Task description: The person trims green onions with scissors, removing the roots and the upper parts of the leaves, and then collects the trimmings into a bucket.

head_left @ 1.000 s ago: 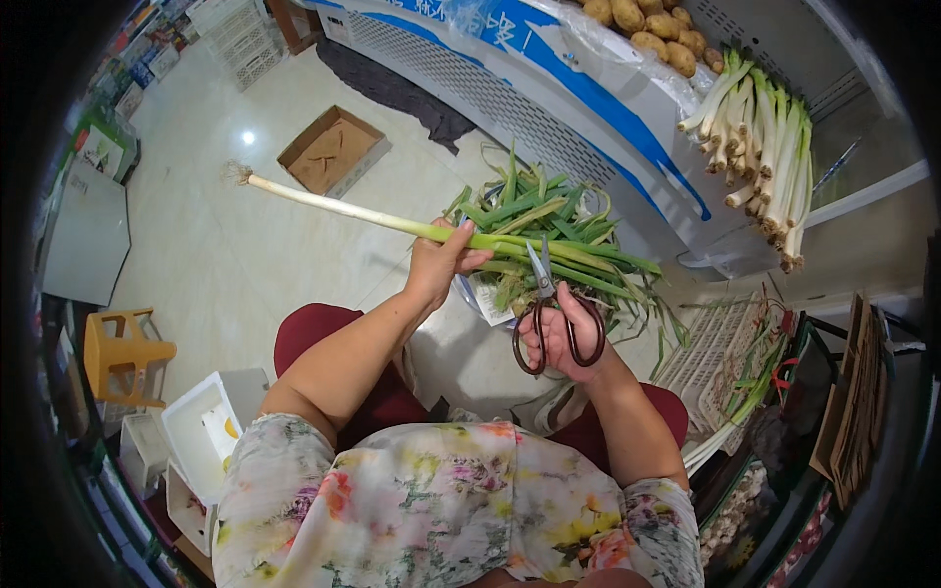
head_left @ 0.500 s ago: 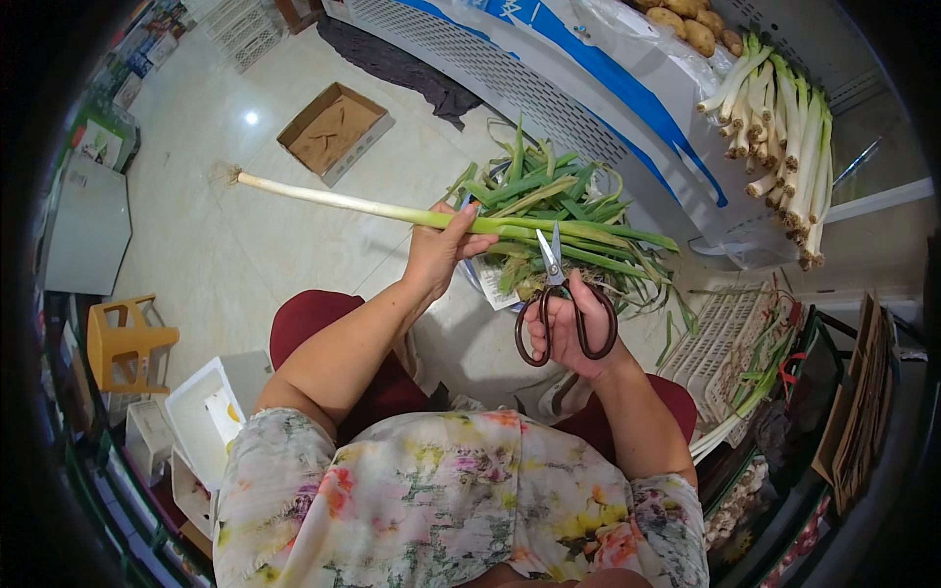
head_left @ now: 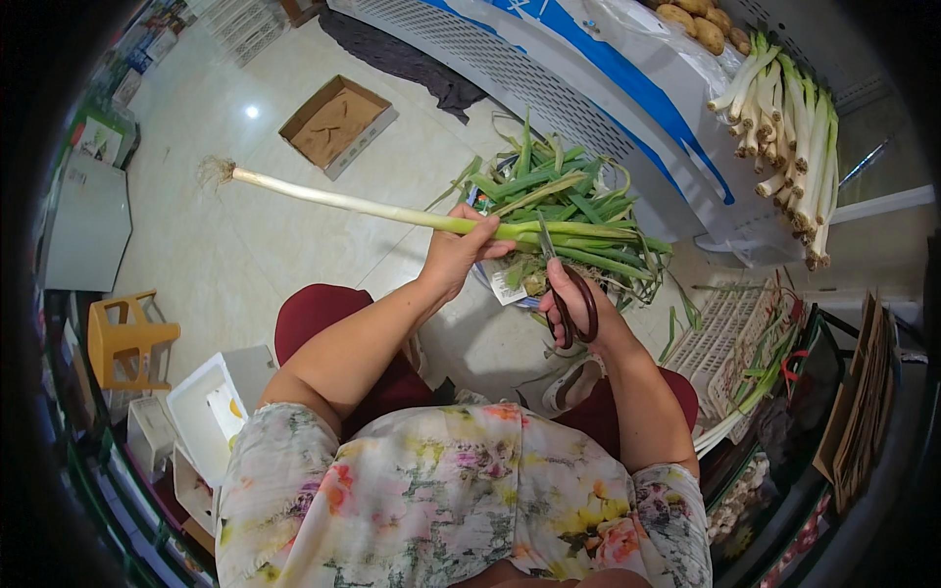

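Note:
A long leek (head_left: 338, 203) lies across the middle of the view, its white rooted end pointing left and its green leaves to the right. My left hand (head_left: 459, 250) is closed around it where the white turns green. With my right hand (head_left: 585, 306) I grip dark-handled scissors (head_left: 570, 302). Their blades are at the leek's green leaves, just right of my left hand; whether they have cut in cannot be made out. Behind and below the leaves is a heap of green leek trimmings (head_left: 559, 186) on the floor.
A cardboard box (head_left: 338, 125) stands on the tiled floor ahead. At the upper right, a bundle of leeks (head_left: 789, 147) lies near potatoes (head_left: 698, 27). A white plastic basket (head_left: 720, 328) is at the right. On the left are a yellow stool (head_left: 132, 338) and a white foam box (head_left: 211, 416).
The scissors have moved up from below the leek to its leaves and turned more side-on. My left hand and the leek have shifted slightly.

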Demonstrator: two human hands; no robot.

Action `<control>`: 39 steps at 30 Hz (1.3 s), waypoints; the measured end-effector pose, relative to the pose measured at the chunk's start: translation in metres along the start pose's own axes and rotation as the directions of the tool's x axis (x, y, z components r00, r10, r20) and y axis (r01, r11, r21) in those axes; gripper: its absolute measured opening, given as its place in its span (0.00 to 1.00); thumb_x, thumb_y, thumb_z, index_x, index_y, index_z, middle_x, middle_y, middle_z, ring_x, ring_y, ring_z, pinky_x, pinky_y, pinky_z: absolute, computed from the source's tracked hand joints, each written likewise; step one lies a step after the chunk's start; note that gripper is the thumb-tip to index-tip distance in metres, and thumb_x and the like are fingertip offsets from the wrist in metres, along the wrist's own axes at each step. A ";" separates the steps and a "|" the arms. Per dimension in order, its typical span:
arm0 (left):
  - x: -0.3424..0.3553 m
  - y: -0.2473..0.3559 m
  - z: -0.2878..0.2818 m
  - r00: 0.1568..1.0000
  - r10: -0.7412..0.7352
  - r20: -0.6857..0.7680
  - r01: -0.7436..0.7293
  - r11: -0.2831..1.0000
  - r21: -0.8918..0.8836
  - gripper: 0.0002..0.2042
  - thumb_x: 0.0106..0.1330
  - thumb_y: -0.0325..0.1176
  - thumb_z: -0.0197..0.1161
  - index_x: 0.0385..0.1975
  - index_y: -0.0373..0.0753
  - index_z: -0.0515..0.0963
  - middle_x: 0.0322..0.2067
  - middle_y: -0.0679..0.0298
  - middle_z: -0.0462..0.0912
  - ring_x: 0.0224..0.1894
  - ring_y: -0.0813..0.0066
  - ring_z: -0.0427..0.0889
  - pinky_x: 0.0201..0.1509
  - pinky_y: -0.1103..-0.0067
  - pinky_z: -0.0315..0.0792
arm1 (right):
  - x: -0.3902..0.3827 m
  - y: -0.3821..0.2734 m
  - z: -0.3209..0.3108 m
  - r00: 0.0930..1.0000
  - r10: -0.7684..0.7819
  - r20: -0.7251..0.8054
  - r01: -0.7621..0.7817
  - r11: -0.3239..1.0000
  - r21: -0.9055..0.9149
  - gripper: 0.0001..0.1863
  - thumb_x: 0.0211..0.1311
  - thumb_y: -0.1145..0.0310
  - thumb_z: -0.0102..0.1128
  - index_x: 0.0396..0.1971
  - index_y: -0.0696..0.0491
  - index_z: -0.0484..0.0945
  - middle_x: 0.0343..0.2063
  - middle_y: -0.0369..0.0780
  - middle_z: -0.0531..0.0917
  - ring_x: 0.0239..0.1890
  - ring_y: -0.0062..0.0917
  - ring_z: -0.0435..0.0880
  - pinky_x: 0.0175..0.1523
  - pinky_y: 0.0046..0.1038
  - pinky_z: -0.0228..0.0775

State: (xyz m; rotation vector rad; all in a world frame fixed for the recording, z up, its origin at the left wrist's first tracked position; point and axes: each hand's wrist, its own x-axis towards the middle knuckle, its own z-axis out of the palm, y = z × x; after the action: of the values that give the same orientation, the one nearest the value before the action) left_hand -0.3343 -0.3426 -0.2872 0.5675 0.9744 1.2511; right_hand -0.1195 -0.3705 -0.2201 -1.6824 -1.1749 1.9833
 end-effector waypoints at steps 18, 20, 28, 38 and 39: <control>0.003 0.060 -0.047 0.982 0.109 -0.156 -0.144 0.961 -0.238 0.08 0.70 0.33 0.60 0.31 0.38 0.70 0.31 0.57 0.81 0.29 0.68 0.87 0.30 0.85 0.84 | -0.022 0.013 -0.024 0.930 -0.298 0.214 0.246 0.940 0.237 0.34 0.74 0.39 0.34 0.34 0.57 0.76 0.20 0.34 0.75 0.17 0.20 0.74 0.23 0.20 0.67; 0.001 0.060 -0.045 0.983 0.109 -0.147 -0.139 0.967 -0.212 0.08 0.69 0.32 0.60 0.31 0.38 0.70 0.31 0.57 0.81 0.29 0.67 0.87 0.30 0.84 0.84 | -0.021 0.015 -0.024 0.919 -0.312 0.243 0.248 0.933 0.261 0.35 0.74 0.38 0.33 0.35 0.57 0.76 0.20 0.35 0.76 0.17 0.20 0.75 0.23 0.20 0.67; -0.005 0.059 -0.042 0.990 0.136 -0.035 -0.139 0.988 -0.066 0.06 0.69 0.31 0.57 0.33 0.37 0.71 0.31 0.55 0.82 0.30 0.67 0.87 0.32 0.82 0.83 | -0.006 0.022 -0.033 0.932 -0.239 0.272 0.112 0.905 0.409 0.41 0.71 0.33 0.28 0.34 0.59 0.78 0.20 0.38 0.78 0.17 0.27 0.76 0.26 0.26 0.72; -0.007 0.062 -0.050 0.980 0.170 0.099 -0.178 0.981 0.079 0.05 0.68 0.30 0.57 0.33 0.36 0.72 0.37 0.52 0.83 0.33 0.67 0.86 0.38 0.78 0.82 | -0.004 0.022 -0.030 0.980 -0.136 0.148 0.102 0.970 0.219 0.41 0.70 0.32 0.30 0.33 0.58 0.78 0.21 0.37 0.79 0.18 0.27 0.77 0.27 0.28 0.72; -0.007 0.064 -0.052 0.974 0.192 0.122 -0.205 0.973 0.108 0.05 0.68 0.30 0.57 0.33 0.36 0.73 0.37 0.52 0.83 0.33 0.67 0.86 0.38 0.78 0.82 | -0.003 0.020 -0.032 0.979 -0.093 0.184 0.042 0.963 0.266 0.41 0.70 0.32 0.30 0.33 0.58 0.78 0.21 0.37 0.79 0.18 0.27 0.77 0.26 0.27 0.72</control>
State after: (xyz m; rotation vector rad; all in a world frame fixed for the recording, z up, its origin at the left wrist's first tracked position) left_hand -0.4119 -0.3402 -0.2591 0.8372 0.9197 1.3283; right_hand -0.0835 -0.3729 -0.2323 -1.3271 -0.9639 2.1891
